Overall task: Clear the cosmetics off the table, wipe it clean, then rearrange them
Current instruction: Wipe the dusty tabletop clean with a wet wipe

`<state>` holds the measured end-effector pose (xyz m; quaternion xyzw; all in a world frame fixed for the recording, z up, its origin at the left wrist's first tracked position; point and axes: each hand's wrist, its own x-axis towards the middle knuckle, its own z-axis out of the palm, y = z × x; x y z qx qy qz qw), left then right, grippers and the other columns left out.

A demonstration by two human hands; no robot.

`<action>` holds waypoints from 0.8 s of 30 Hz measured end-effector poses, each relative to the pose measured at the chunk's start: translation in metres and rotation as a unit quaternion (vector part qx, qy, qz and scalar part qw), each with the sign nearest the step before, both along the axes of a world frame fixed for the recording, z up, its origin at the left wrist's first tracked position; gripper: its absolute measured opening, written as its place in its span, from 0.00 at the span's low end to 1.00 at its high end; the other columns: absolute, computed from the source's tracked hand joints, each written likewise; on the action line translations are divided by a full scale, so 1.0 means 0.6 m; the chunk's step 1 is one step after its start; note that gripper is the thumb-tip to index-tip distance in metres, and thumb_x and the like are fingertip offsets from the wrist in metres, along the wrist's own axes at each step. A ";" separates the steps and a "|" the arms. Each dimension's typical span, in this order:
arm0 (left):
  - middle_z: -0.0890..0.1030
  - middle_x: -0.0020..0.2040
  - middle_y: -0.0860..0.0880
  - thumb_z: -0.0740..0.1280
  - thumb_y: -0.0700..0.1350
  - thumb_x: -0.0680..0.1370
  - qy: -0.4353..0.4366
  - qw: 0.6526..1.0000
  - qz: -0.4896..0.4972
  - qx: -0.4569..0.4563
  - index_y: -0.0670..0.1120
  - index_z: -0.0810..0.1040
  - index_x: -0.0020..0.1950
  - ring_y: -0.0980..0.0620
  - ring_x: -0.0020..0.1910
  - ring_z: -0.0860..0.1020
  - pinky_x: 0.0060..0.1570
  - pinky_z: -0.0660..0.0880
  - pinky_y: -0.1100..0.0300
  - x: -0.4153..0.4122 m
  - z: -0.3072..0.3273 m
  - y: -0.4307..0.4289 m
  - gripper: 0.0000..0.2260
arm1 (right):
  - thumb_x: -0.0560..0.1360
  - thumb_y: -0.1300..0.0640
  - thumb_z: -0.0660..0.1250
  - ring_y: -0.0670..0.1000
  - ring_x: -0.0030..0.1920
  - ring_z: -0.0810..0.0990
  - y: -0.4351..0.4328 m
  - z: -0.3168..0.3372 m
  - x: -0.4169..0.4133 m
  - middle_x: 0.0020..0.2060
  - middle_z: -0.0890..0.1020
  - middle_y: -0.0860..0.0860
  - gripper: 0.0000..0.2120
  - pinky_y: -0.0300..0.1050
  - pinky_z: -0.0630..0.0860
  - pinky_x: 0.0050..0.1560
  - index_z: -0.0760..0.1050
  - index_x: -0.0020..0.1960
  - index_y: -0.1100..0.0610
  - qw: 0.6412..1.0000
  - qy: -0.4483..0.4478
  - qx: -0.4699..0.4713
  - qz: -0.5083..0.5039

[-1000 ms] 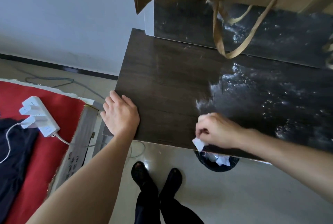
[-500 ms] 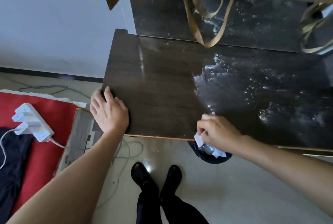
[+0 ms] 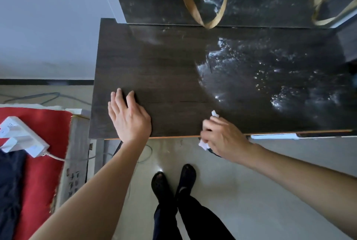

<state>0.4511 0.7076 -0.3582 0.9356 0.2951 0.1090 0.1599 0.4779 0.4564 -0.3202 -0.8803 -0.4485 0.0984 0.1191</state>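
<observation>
Right hand (image 3: 225, 137) fingers (image 3: 209, 126) are curling around one crumpled white tissue (image 3: 214, 113) and pinching it at the near edge of the counter (image 3: 170, 69). Tissue is protruding above and below these fingers. Left hand (image 3: 131, 119) fingers (image 3: 118, 102) are lying straight and close together, pressing flat on the counter, well apart from the tissue. One glistening patch (image 3: 270, 77) is spreading beyond the right fingers. Two clusters of tan bag straps (image 3: 209, 24) are hanging farther back. One white power strip (image 3: 23, 137) is lying outboard of the left fingers.
</observation>
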 end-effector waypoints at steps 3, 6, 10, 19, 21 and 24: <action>0.66 0.71 0.38 0.58 0.39 0.76 0.014 1.000 -0.003 -0.007 0.41 0.71 0.64 0.37 0.73 0.59 0.72 0.54 0.43 0.000 0.006 -0.003 0.16 | 0.66 0.67 0.60 0.51 0.34 0.71 -0.096 0.014 -0.012 0.33 0.73 0.49 0.10 0.37 0.61 0.41 0.74 0.32 0.55 0.998 -0.003 -0.032 -0.063; 0.66 0.71 0.38 0.59 0.38 0.75 0.029 0.999 -0.013 -0.018 0.41 0.72 0.62 0.37 0.73 0.59 0.73 0.53 0.43 0.005 0.012 -0.007 0.16 | 0.65 0.72 0.65 0.43 0.33 0.70 -0.102 0.050 0.008 0.34 0.74 0.48 0.13 0.37 0.67 0.36 0.77 0.33 0.54 0.960 0.122 0.048 -0.247; 0.72 0.66 0.39 0.60 0.40 0.72 -0.005 0.997 -0.067 -0.046 0.41 0.77 0.57 0.37 0.68 0.66 0.69 0.61 0.42 0.031 0.027 -0.046 0.15 | 0.69 0.72 0.64 0.44 0.34 0.74 -0.043 0.096 0.093 0.32 0.78 0.50 0.14 0.33 0.69 0.36 0.78 0.34 0.55 0.796 0.300 0.228 -0.473; 0.68 0.71 0.39 0.54 0.43 0.75 0.012 0.999 -0.037 -0.026 0.42 0.74 0.60 0.38 0.73 0.62 0.73 0.55 0.44 0.064 0.004 -0.133 0.16 | 0.68 0.71 0.62 0.50 0.41 0.79 0.026 0.094 0.343 0.38 0.80 0.51 0.13 0.44 0.78 0.39 0.75 0.35 0.54 0.762 0.239 0.291 -0.527; 0.68 0.71 0.38 0.53 0.44 0.76 0.024 0.999 -0.035 -0.008 0.42 0.73 0.60 0.38 0.73 0.61 0.73 0.55 0.43 0.066 -0.001 -0.136 0.17 | 0.69 0.66 0.63 0.50 0.39 0.78 0.038 0.082 0.393 0.37 0.81 0.50 0.09 0.43 0.75 0.40 0.77 0.36 0.54 0.853 0.087 0.233 -0.460; 0.67 0.71 0.37 0.54 0.43 0.75 0.039 0.999 -0.024 0.011 0.41 0.72 0.61 0.38 0.73 0.61 0.72 0.56 0.42 0.071 0.000 -0.140 0.17 | 0.71 0.63 0.61 0.58 0.48 0.79 0.053 0.049 0.448 0.49 0.81 0.57 0.11 0.46 0.73 0.48 0.81 0.48 0.57 0.919 -0.033 0.150 -0.362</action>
